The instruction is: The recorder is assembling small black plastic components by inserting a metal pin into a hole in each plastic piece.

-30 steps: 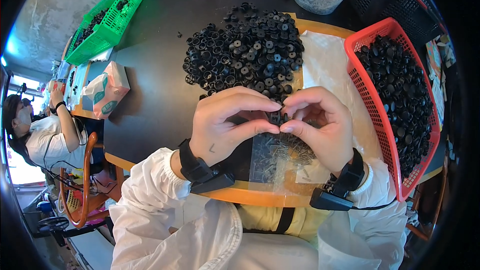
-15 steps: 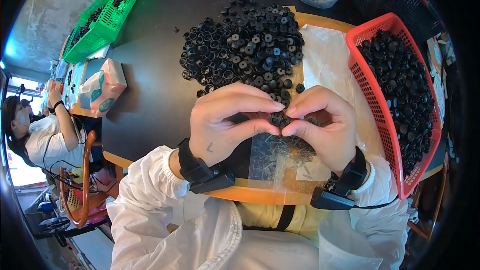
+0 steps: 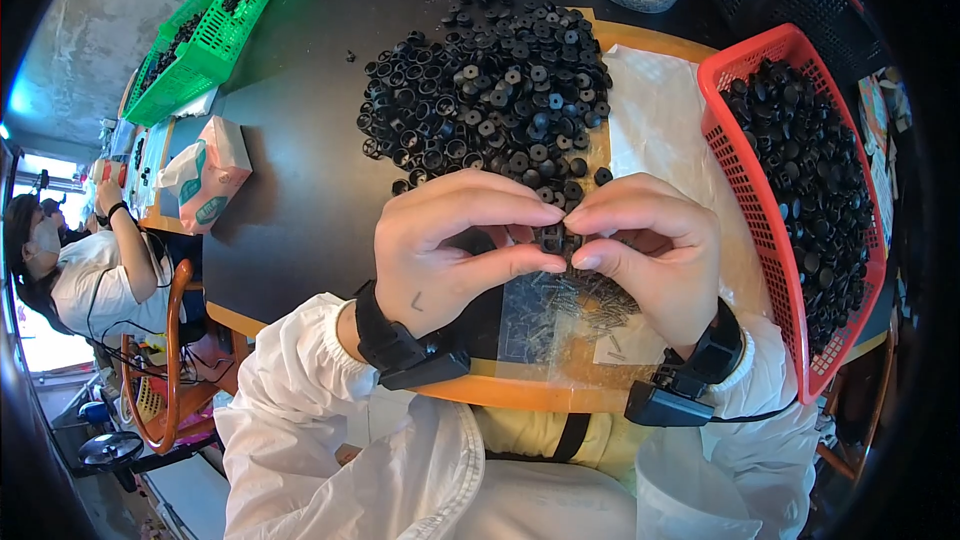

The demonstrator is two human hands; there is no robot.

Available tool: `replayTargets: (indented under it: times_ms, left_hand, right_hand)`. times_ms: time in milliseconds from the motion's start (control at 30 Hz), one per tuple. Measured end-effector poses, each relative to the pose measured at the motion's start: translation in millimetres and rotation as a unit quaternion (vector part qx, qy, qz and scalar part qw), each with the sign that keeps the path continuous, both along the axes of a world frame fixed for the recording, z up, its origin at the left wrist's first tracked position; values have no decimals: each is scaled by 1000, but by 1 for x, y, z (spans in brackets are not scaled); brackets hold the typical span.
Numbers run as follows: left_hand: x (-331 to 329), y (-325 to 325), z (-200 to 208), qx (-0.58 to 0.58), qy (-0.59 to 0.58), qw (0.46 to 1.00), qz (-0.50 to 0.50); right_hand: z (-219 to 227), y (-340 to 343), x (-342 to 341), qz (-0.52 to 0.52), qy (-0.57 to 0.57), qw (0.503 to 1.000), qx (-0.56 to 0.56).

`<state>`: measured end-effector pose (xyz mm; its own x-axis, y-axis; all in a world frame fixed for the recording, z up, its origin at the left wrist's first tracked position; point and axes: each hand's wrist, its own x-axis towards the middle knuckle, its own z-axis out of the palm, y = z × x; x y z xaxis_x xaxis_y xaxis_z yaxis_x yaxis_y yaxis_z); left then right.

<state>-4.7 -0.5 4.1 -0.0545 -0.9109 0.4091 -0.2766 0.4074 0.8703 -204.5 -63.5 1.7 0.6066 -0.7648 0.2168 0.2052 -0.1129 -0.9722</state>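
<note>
While L hand (image 3: 425,250) & R hand (image 3: 682,260) prob. both pinch one blk part (image 3: 551,237) over table (image 3: 300,220), twd front edge, fingertip slip could drop it among pins (image 3: 604,312).

Tabletop (image 3: 305,165) open between tissue box (image 3: 222,168) and black heap (image 3: 480,105); red basket (image 3: 748,192) blocks right.

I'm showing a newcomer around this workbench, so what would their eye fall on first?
Probably the big heap of round black plastic pieces at the upper middle of the dark tabletop. The bright red lattice plastic basket, loaded with black pieces, stands out at the right. In the centre, the bare left hand and bare right hand pinch a small black part.
</note>
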Motion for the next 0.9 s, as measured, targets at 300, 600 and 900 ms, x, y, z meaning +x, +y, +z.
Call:
replayTargets:
  times_ms: [300, 600, 900]
  left_hand:
    - [2, -2, 0, -44, -54, 998, -10]
    - [-4, 3, 9, -113, -139, 984, -10]
    - [-13, 5, 13, -157, -121, 979, -37]
  right_hand:
    - [-2, 1, 4, 20, -19, 991, 128]
    - [1, -11, -2, 81, 73, 990, -92]
    - [-11, -9, 1, 92, -5, 992, -91]
